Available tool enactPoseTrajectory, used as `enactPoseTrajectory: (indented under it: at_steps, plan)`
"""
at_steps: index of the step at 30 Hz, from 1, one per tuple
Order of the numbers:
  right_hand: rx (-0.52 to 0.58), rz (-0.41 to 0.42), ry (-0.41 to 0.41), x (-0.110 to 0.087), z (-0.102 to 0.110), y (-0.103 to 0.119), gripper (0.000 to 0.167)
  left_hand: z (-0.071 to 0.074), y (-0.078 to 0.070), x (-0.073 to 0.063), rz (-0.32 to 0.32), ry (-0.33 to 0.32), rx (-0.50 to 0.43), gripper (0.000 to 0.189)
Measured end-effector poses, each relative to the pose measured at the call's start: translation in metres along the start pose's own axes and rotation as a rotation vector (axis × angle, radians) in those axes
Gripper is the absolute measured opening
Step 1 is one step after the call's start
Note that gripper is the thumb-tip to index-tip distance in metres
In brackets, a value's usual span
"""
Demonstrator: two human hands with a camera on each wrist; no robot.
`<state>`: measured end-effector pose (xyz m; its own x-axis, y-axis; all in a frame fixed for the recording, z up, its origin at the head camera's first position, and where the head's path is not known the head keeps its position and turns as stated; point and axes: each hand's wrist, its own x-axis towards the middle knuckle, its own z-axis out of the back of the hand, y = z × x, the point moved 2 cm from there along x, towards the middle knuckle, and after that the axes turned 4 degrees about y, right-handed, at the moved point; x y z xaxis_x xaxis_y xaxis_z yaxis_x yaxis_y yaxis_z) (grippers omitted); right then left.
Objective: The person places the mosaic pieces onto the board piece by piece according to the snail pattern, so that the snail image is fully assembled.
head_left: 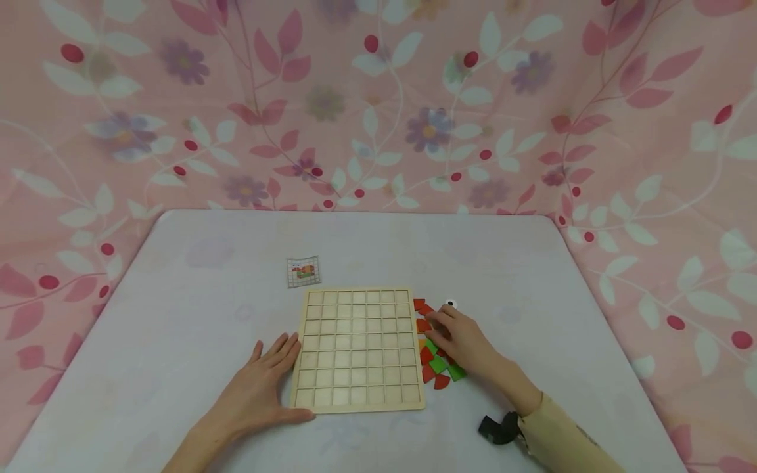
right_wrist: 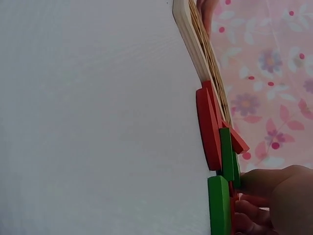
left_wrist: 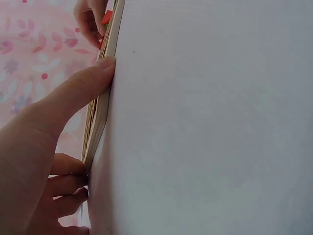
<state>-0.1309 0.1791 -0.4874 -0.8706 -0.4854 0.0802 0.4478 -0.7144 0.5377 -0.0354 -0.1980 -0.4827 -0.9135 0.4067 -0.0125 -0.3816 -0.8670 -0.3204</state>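
A square wooden grid board (head_left: pixel 359 350) lies flat on the table. My left hand (head_left: pixel 263 381) rests at its near left corner, fingers along the left edge and thumb against the near edge. The thumb (left_wrist: pixel 85 88) shows on the board's side in the left wrist view. To the board's right, my right hand (head_left: pixel 467 341) reaches over a small pile of coloured pieces, fingers bent down among them. Green pieces (head_left: pixel 438 364) and red pieces (head_left: pixel 441 382) lie there, some overlapping. Its fingertips are partly hidden, so whether a piece is pinched is unclear.
A small picture card (head_left: pixel 303 271) with a grid and a coloured figure lies beyond the board's far left corner. A white round piece with a black dot (head_left: pixel 451 303) sits beyond the right hand. A black strap (head_left: pixel 499 429) is by the right sleeve. Floral cloth (head_left: pixel 378 105) hangs behind the table.
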Motion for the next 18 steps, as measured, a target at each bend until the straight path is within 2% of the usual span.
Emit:
enactPoseTrajectory:
  at_steps: [6, 13, 18]
  plan:
    - [0.002, 0.065, -0.016, 0.005, -0.002, 0.001, 0.033, 0.000, 0.000, 0.002, -0.003, -0.019, -0.018, 0.124]
    - [0.013, 0.029, 0.016, 0.009, -0.003, 0.004, 0.028, 0.000, 0.001, 0.001, 0.032, -0.009, -0.037, 0.123]
    - [0.015, 0.045, -0.029, 0.011, -0.003, 0.007, 0.028, 0.000, 0.000, 0.003, 0.044, 0.007, -0.053, 0.120]
